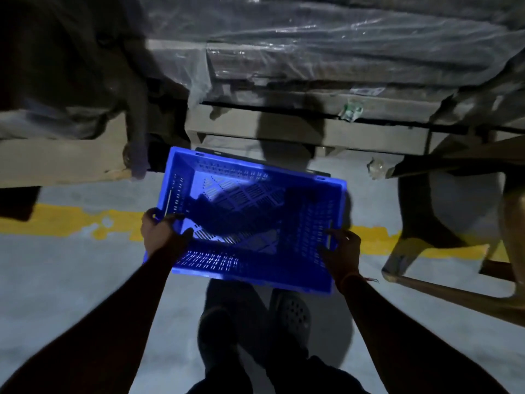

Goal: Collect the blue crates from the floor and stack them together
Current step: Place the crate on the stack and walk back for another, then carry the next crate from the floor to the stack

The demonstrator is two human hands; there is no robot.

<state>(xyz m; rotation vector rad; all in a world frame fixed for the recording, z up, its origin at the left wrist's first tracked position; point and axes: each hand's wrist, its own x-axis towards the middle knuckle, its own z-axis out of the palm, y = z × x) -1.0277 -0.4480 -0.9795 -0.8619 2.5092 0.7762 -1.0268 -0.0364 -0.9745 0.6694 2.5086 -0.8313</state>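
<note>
Grey concrete floor [56, 280] fills most of your view, pretty dim, with a chipped yellow painted line [85, 223] running across it. Up top you've got a plastic-wrapped load on a wooden pallet [284, 129], and a wooden frame piece [443, 294] leans in at the right edge. Your blue perforated plastic crate [250, 220] sits right in the middle, held in front of you, over the line, with its open top facing you. Your left hand [162, 234] grips the left rim, thumb hooked inside. Your right hand [341, 248] is curled around the right rim near the handle slot. Your dark clogs [292, 314] show just under the crate.
</note>
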